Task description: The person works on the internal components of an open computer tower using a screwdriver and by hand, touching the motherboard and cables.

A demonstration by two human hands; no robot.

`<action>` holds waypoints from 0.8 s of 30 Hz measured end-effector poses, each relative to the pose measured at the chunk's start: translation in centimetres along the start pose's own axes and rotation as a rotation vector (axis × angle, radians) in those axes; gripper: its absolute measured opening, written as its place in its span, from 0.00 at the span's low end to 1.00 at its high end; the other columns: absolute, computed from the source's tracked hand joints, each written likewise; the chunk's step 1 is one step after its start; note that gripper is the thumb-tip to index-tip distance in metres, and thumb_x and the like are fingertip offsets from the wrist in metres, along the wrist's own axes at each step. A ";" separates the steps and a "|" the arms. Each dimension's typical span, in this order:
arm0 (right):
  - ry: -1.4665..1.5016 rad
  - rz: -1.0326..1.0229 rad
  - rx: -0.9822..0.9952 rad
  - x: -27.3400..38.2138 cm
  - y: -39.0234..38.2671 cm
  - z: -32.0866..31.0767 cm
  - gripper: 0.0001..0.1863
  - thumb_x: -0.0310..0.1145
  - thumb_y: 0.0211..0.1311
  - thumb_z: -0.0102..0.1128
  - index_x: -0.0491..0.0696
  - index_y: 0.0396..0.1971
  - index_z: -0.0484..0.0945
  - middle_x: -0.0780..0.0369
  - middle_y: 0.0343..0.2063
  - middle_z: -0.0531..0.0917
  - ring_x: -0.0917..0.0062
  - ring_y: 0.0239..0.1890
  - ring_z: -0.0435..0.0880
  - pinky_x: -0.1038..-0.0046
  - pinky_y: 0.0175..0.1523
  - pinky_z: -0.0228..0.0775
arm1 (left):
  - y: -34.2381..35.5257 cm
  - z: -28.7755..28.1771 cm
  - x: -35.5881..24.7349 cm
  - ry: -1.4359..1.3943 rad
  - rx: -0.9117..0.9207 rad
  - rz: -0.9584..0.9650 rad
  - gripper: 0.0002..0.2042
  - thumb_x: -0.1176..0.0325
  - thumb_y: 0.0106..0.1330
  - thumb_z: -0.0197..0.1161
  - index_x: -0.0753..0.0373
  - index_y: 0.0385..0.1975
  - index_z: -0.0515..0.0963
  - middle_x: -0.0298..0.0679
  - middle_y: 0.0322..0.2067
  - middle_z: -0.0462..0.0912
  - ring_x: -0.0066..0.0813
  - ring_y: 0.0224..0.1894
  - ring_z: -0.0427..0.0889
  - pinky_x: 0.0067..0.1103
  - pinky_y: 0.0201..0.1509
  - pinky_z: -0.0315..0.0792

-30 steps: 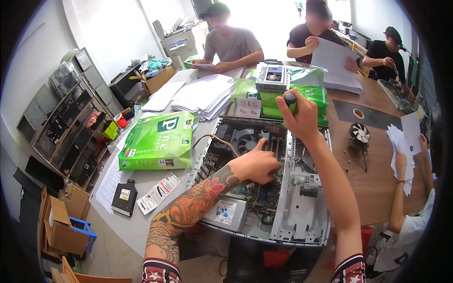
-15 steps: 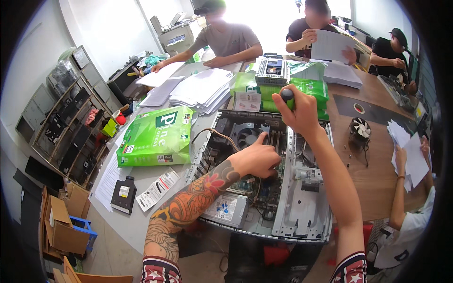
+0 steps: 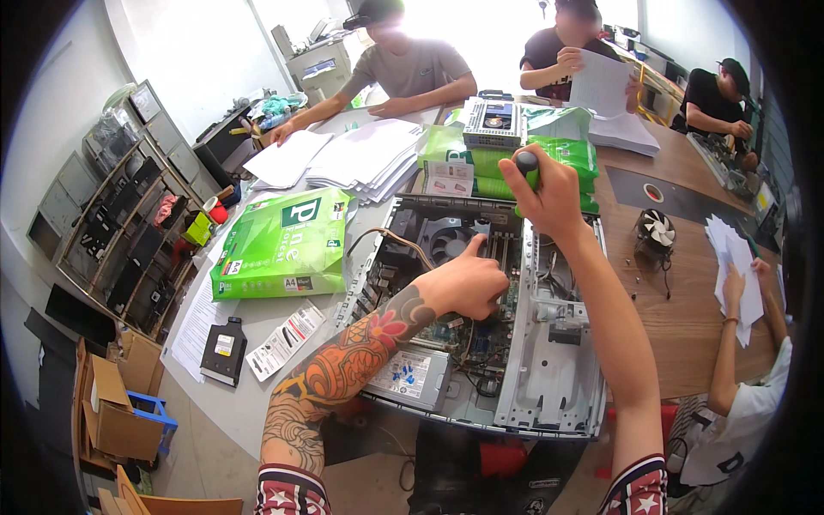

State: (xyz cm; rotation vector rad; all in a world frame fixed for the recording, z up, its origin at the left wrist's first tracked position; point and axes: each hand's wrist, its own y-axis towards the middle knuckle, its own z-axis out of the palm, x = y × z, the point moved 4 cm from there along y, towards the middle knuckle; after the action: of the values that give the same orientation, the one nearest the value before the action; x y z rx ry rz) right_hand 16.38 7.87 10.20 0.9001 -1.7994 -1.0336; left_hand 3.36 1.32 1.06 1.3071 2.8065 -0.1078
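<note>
An open computer case (image 3: 554,378) lies in front of me, with a fan (image 3: 442,246), motherboard and silver power supply (image 3: 399,378). My left hand (image 3: 463,283) rests inside it, index finger stretched toward the fan's right side and the other fingers curled; whatever is under them is hidden. My right hand (image 3: 549,197) is raised over the case's upper right, gripping a screwdriver (image 3: 527,167) with a green and dark grey handle; its tip is hidden. A green paper ream (image 3: 275,245) lies left of the case, near a black drive (image 3: 221,348) and a packaged item (image 3: 283,339).
Paper stacks (image 3: 360,159) and green packs with a drive cage (image 3: 493,124) lie behind the case. A cooler (image 3: 654,236) and tape roll (image 3: 654,193) are on the right. Co-workers (image 3: 412,69) sit across and at right, handling papers and hardware. Shelves (image 3: 129,240) stand left.
My right hand with the screwdriver has risen slightly in view; my left hand stays inside the case. Across the table, a co-worker has reached leftward to papers; another has lifted a sheet.
</note>
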 end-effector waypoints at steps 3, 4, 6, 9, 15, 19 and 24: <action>0.001 0.018 0.009 0.1 0.0 -0.1 0.18 0.46 0.65 0.66 0.45 0.27 0.78 0.58 0.15 0.78 0.62 0.16 0.80 0.66 0.25 0.70 | 0.2 0.2 0.0 0.023 0.030 -0.016 0.06 0.65 0.55 0.64 0.58 0.20 0.80 0.38 0.24 0.79 0.38 0.38 0.83 0.57 0.72 0.46; 0.000 0.020 0.012 0.1 0.0 -0.2 0.18 0.46 0.65 0.66 0.45 0.27 0.78 0.58 0.15 0.78 0.62 0.16 0.80 0.66 0.25 0.70 | 0.2 0.1 -0.1 0.011 0.034 -0.017 0.06 0.66 0.55 0.63 0.58 0.20 0.80 0.38 0.24 0.79 0.38 0.38 0.83 0.57 0.72 0.46; -0.002 0.021 0.013 0.1 0.1 -0.2 0.18 0.46 0.65 0.66 0.45 0.27 0.78 0.58 0.15 0.78 0.62 0.16 0.80 0.66 0.25 0.70 | 0.3 0.1 -0.2 0.000 0.038 -0.018 0.06 0.66 0.55 0.63 0.58 0.20 0.79 0.38 0.24 0.79 0.37 0.38 0.82 0.57 0.72 0.46; 0.011 0.027 0.015 0.0 0.0 0.0 0.19 0.47 0.64 0.66 0.45 0.27 0.78 0.58 0.15 0.79 0.62 0.17 0.80 0.66 0.25 0.70 | 0.1 0.1 -0.2 -0.016 0.025 -0.019 0.05 0.66 0.55 0.63 0.57 0.20 0.79 0.37 0.24 0.79 0.36 0.39 0.82 0.59 0.72 0.45; -0.029 -0.071 0.010 0.1 -0.1 0.2 0.13 0.38 0.66 0.66 0.44 0.29 0.78 0.59 0.14 0.77 0.72 0.14 0.76 0.71 0.23 0.67 | -0.2 -0.8 -0.4 -0.102 0.021 0.010 0.06 0.69 0.51 0.65 0.57 0.28 0.79 0.33 0.25 0.81 0.35 0.42 0.82 0.60 0.73 0.42; -0.026 -0.031 0.037 0.2 -0.4 0.5 0.20 0.49 0.64 0.66 0.46 0.26 0.77 0.57 0.14 0.79 0.59 0.16 0.80 0.64 0.23 0.71 | -0.5 -0.8 -0.7 -0.059 0.089 -0.019 0.10 0.69 0.49 0.65 0.57 0.33 0.80 0.34 0.28 0.83 0.34 0.44 0.82 0.60 0.73 0.41; -0.038 -0.056 0.044 0.1 -0.4 0.5 0.20 0.50 0.63 0.67 0.46 0.28 0.77 0.57 0.15 0.80 0.59 0.17 0.82 0.65 0.24 0.72 | -0.1 -0.6 -0.4 -0.042 0.077 0.024 0.10 0.72 0.54 0.61 0.57 0.36 0.82 0.34 0.33 0.84 0.34 0.48 0.82 0.61 0.73 0.42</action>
State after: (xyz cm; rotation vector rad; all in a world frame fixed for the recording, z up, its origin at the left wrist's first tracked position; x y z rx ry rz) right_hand 15.91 7.74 9.71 0.9686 -1.8440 -1.0571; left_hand 3.55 0.98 1.67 1.3369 2.7775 -0.2421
